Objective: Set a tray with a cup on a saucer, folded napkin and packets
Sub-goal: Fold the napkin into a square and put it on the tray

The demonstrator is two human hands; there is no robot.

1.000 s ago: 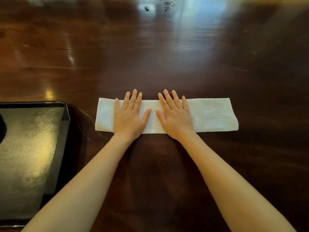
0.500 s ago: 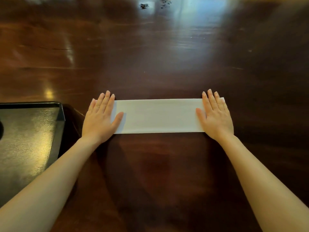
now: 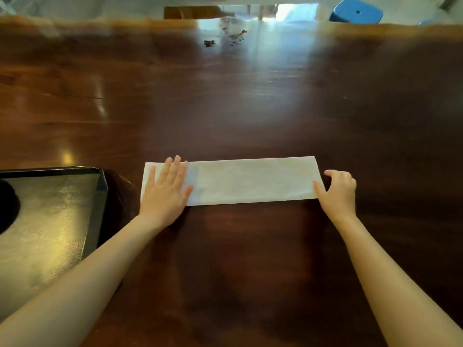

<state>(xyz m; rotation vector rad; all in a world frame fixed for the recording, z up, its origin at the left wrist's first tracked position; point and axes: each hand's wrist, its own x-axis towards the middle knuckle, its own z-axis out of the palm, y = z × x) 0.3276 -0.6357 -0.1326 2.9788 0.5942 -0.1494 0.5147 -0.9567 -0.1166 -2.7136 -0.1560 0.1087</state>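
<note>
As seen from the head camera, which is the only view, a white napkin [image 3: 250,181] lies flat on a dark wooden bench [image 3: 225,108], folded into a long narrow strip that runs left to right in front of the person.

The left hand [image 3: 166,190] rests palm down on the strip's left end. Its fingers are straight and close together, and the thumb is spread toward the middle of the strip. Its grip is released; it presses on the paper and grasps nothing.

The right hand [image 3: 337,190] is at the strip's right end. Its fingers are curled. The thumb lies on top of the paper at the near right corner, and the fingertips sit at the short right edge. Whether they reach under that edge cannot be told, so whether the grip has closed on the paper cannot be told either. The end itself looks flat on the bench, not raised.

A black tray [image 3: 100,196] with a raised rim stands on the bench just left of the napkin, apart from it. The left forearm crosses over its near right corner. A dark round shape shows on the tray at the left edge of the frame; what it is cannot be told.

A few small dark specks [image 3: 209,43] lie near the bench's far edge. Beyond that edge is a blue stool [image 3: 355,12].
</note>
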